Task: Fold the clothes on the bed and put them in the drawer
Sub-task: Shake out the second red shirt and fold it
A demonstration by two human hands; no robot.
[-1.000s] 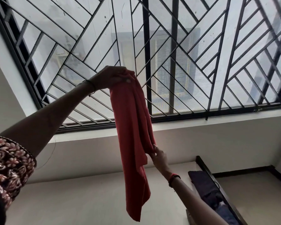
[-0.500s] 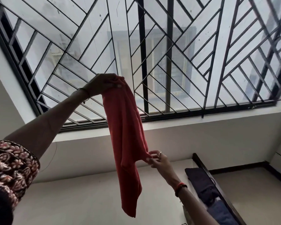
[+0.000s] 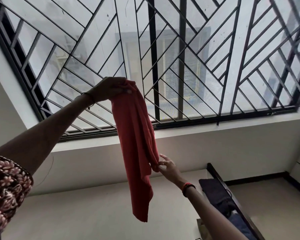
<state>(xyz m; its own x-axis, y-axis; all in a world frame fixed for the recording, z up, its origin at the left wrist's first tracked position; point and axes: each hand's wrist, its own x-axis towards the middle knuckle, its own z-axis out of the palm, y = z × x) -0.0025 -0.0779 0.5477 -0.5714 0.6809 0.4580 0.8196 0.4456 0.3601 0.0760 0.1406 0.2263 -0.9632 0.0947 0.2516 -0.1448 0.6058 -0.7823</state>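
Big window w/ black metal grille of diagonal bars [image 3: 180, 66] fills the top of the view, seen from below at a tilt. Under it runs a plain white wall w/ ledge [image 3: 215, 144].

Long red-orange cloth garment [image 3: 135, 144] hangs in the air in front of window & wall, bunched at the top and draping straight down in loose folds, w/ its lower end free and touching nothing.

Left arm reaches up from the lower left, w/ a dark floral-print sleeve [image 3: 7, 184] at the upper arm. Left hand [image 3: 109, 89] is clenched round the garment's bunched top, fingers curled over the fabric, holding it high.

Right arm comes up from the lower right. Right hand [image 3: 168, 168] pinches the garment's right edge about halfway down btwn thumb & fingertips, w/ the other fingers spread.

Dark navy fabric pile [image 3: 213, 191] lies low right beside a dark wooden edge, well apart from the garment; can't tell what it is.

Small bits: red beaded bangle [image 3: 188, 187] on the right wrist, thin dark band [image 3: 91, 99] on the left wrist, slim ring [image 3: 163, 160] on a right finger.
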